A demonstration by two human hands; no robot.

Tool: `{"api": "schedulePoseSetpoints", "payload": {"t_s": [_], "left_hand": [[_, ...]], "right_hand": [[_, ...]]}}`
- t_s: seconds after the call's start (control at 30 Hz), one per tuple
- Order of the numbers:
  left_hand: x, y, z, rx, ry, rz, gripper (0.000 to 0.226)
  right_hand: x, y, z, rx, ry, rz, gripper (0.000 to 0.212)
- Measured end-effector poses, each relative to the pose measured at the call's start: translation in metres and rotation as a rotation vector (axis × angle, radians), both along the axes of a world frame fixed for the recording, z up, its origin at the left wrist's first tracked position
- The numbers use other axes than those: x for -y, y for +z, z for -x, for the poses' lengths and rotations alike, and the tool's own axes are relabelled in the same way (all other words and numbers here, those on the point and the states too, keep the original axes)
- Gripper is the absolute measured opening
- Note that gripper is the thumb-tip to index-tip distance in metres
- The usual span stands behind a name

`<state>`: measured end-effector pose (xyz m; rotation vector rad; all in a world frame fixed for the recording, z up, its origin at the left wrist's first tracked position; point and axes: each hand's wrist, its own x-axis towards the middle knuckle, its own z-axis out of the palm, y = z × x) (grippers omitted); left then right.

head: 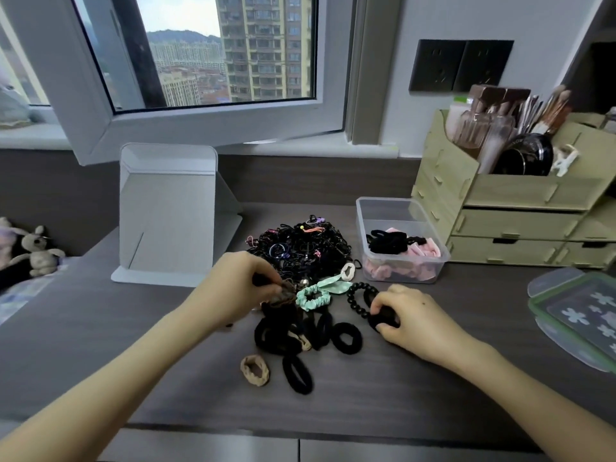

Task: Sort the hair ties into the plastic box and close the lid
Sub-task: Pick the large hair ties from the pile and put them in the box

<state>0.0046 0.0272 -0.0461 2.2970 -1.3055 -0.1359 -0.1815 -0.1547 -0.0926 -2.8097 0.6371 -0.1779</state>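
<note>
A heap of thin black hair ties (300, 245) lies mid-table, with thick black ties (286, 331), a beige tie (255, 370), a mint scrunchie (315, 295) and a black bead bracelet (358, 296) in front of it. My left hand (236, 288) pinches a brown hair tie (286, 291) at the heap's near edge. A thick black hair tie (383, 318) on the table is gripped by my right hand (413, 315). The clear plastic box (373, 208) stands open at the right, holding black and pink ties. Its green-rimmed lid (573, 315) lies at the far right.
A white folding mirror stand (170, 215) stands left of the heap. A green wooden organiser (520, 208) with drawers, brushes and bottles sits behind the box. An open window sash (200, 78) leans in above the table. Plush toys (36, 251) lie at the far left.
</note>
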Motion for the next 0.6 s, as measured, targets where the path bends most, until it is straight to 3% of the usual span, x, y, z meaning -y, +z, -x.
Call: {"api": "schedulePoseSetpoints", "payload": {"t_s": [0.33,0.47,0.6], "left_hand": [[0.124,0.023,0.011,-0.278,-0.214,0.378,0.019],[0.19,0.006,0.022,-0.283,-0.302,0.278,0.026],[0.221,-0.011,0.021,-0.191,-0.342,0.009,0.038]], "right_hand": [[0.039,0.056,0.02,0.189,-0.144,-0.155,0.013],[0.079,0.084,0.008,0.214,-0.282,-0.358,0.008],[0.115,0.092,-0.021,0.088,-0.32,-0.522,0.01]]}}
